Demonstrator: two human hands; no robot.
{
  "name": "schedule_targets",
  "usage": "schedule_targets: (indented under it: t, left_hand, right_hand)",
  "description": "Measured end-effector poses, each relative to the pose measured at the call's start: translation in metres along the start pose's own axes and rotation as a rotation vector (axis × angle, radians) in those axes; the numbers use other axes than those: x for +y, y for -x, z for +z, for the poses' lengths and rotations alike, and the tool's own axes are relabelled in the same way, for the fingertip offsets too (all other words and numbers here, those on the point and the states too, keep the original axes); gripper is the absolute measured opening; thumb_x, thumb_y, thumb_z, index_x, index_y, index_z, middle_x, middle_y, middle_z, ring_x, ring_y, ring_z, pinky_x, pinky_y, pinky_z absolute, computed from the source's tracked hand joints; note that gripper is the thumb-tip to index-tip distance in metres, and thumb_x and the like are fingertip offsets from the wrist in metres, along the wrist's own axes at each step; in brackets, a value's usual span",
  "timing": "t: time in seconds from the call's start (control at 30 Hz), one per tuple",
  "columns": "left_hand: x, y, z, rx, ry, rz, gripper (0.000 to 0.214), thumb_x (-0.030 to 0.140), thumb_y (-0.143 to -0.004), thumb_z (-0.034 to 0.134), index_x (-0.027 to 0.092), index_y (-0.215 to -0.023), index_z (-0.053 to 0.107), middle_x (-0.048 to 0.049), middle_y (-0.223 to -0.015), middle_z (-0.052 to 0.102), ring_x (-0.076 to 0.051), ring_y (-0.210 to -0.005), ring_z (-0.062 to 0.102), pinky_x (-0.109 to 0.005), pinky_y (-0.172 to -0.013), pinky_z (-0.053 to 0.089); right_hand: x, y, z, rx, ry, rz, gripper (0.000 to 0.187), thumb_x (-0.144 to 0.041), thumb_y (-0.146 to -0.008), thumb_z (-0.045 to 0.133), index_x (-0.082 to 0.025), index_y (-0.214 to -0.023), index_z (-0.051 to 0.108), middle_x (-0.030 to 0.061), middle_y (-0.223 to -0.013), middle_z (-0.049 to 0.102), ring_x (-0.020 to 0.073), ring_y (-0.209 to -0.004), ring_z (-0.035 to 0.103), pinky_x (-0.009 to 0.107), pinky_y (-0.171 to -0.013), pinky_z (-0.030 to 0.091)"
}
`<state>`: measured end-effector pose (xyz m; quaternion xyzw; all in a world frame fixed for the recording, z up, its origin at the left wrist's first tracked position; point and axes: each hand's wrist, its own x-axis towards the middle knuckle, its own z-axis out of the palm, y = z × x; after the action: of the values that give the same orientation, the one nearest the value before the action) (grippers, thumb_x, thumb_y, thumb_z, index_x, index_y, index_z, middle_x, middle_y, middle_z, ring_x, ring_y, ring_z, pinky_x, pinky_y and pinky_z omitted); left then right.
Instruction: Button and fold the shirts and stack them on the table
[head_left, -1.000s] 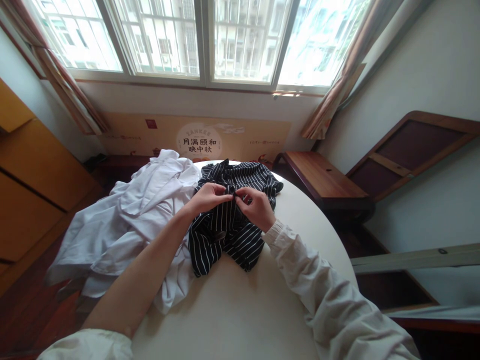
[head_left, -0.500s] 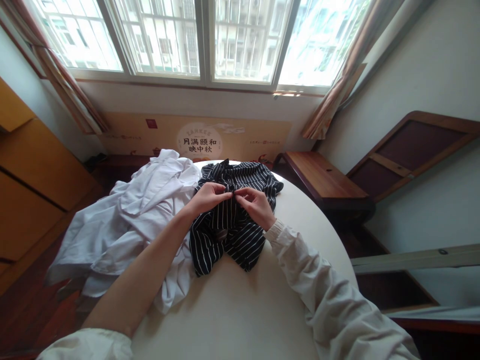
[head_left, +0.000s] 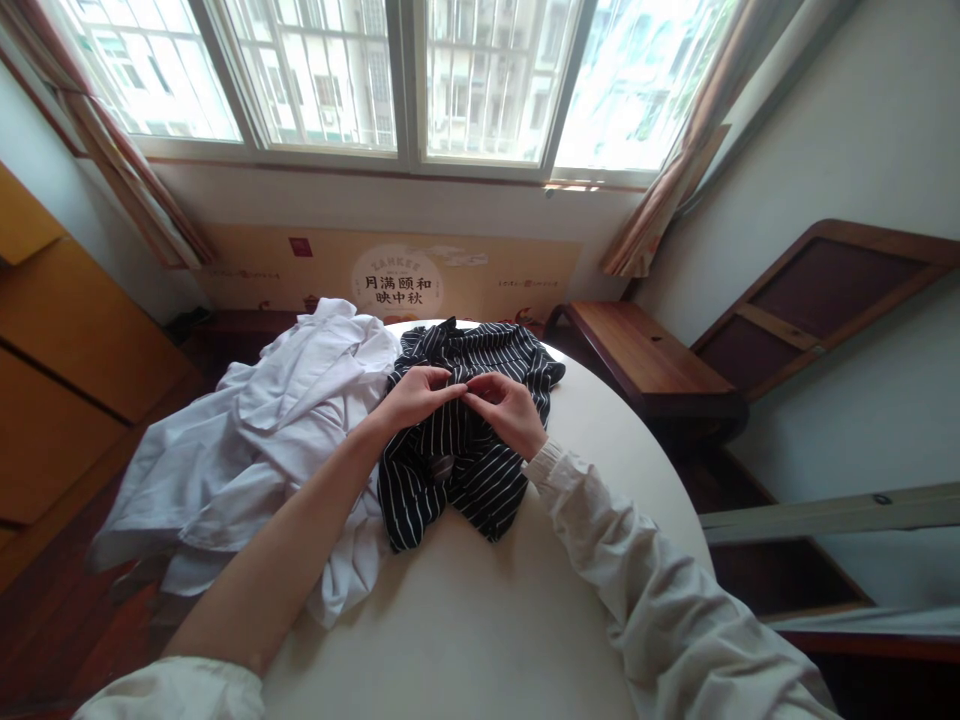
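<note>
A black shirt with white stripes [head_left: 491, 490] lies bunched on the round white table [head_left: 450, 640], its lower parts spread towards me. Over its middle, my left hand [head_left: 420, 395] pinches the striped cloth between thumb and fingers. My right hand [head_left: 510, 408] is closed in a pinch on the same spot, its fingertips meeting those of the left. The small bit of cloth between the fingertips is mostly hidden. To the left, a heap of white clothing [head_left: 262, 420] lies beside the striped shirt, partly behind my left forearm.
White cloth hangs over the table's left edge. A wooden bench [head_left: 645, 350] stands beyond the table at the right, near a leaning framed panel [head_left: 832, 290]. Wooden cabinets [head_left: 67, 360] line the left. A printed banner [head_left: 480, 275] sits below the window at the back.
The right fingertips have shifted slightly left and closed in against the left thumb. The left hand stays almost in place, and the shirt lies much as before.
</note>
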<state>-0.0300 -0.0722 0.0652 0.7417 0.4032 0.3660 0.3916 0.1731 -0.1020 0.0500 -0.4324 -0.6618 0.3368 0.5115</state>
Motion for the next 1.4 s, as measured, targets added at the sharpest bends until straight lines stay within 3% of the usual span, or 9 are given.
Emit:
schedule_targets:
  t: [0.2,0.4,0.77,0.9,1.03,1.2,1.4]
  left_hand:
    - [0.0,0.0,-0.002,-0.024,0.049,-0.017,0.044,0.056,-0.086,0.073,0.015,-0.073,0.062,0.0021,-0.068,0.052,-0.01,-0.062,0.044,-0.023,-0.055,0.032]
    - [0.003,0.001,-0.003,-0.064,0.115,-0.056,0.042,0.055,-0.082,0.077,0.015,-0.076,0.065,0.0009,-0.071,0.058,-0.011,-0.063,0.049,-0.022,-0.054,0.035]
    - [-0.006,-0.002,0.001,-0.094,0.271,-0.103,0.041,0.05,-0.079,0.081,0.012,-0.093,0.077,-0.0036,-0.082,0.072,-0.015,-0.072,0.061,-0.024,-0.064,0.045]
    - [-0.004,0.001,0.005,-0.123,0.43,-0.192,0.04,0.049,-0.079,0.083,0.013,-0.095,0.075,-0.0046,-0.084,0.072,-0.014,-0.07,0.063,-0.024,-0.063,0.047]
    - [-0.002,0.006,0.008,-0.135,0.517,-0.256,0.037,0.048,-0.08,0.084,0.014,-0.086,0.07,-0.0016,-0.075,0.068,-0.011,-0.062,0.058,-0.022,-0.057,0.044]
    - [0.002,0.008,0.008,-0.175,0.546,-0.266,0.038,0.048,-0.081,0.084,0.014,-0.089,0.07,-0.0029,-0.08,0.068,-0.012,-0.065,0.059,-0.022,-0.059,0.045]
    - [0.002,0.003,0.007,-0.162,0.418,-0.164,0.041,0.046,-0.077,0.083,0.013,-0.1,0.074,-0.0065,-0.094,0.072,-0.018,-0.082,0.064,-0.027,-0.072,0.049]
  right_hand:
    - [0.0,0.001,-0.003,0.037,0.194,-0.098,0.019,-0.042,-0.089,0.078,-0.024,-0.095,0.081,0.0017,-0.089,0.079,0.0165,-0.069,0.067,0.032,-0.072,0.056]
    - [0.0,-0.001,-0.007,0.051,0.336,-0.247,0.01,-0.03,-0.093,0.076,-0.026,-0.098,0.083,0.0021,-0.091,0.08,0.0183,-0.073,0.07,0.033,-0.074,0.055]
    - [0.008,-0.001,-0.007,0.009,0.266,-0.339,0.018,-0.024,-0.098,0.069,-0.028,-0.108,0.084,0.0025,-0.1,0.081,0.0197,-0.086,0.076,0.032,-0.082,0.06]
    - [0.007,0.002,-0.007,0.031,0.389,-0.432,0.024,-0.023,-0.102,0.063,-0.03,-0.116,0.081,0.0025,-0.106,0.08,0.0195,-0.093,0.075,0.033,-0.088,0.06]
    - [0.009,0.004,-0.009,0.058,0.487,-0.511,0.025,-0.024,-0.105,0.058,-0.029,-0.118,0.079,0.0028,-0.106,0.08,0.0197,-0.096,0.073,0.034,-0.092,0.058]
    - [0.014,0.006,-0.012,0.075,0.512,-0.503,0.025,-0.024,-0.107,0.055,-0.028,-0.11,0.079,0.0035,-0.102,0.078,0.02,-0.094,0.072,0.034,-0.091,0.057]
    - [0.012,0.008,-0.011,0.028,0.491,-0.401,0.016,-0.029,-0.101,0.061,-0.028,-0.106,0.076,0.0032,-0.103,0.077,0.0194,-0.083,0.071,0.035,-0.09,0.057]
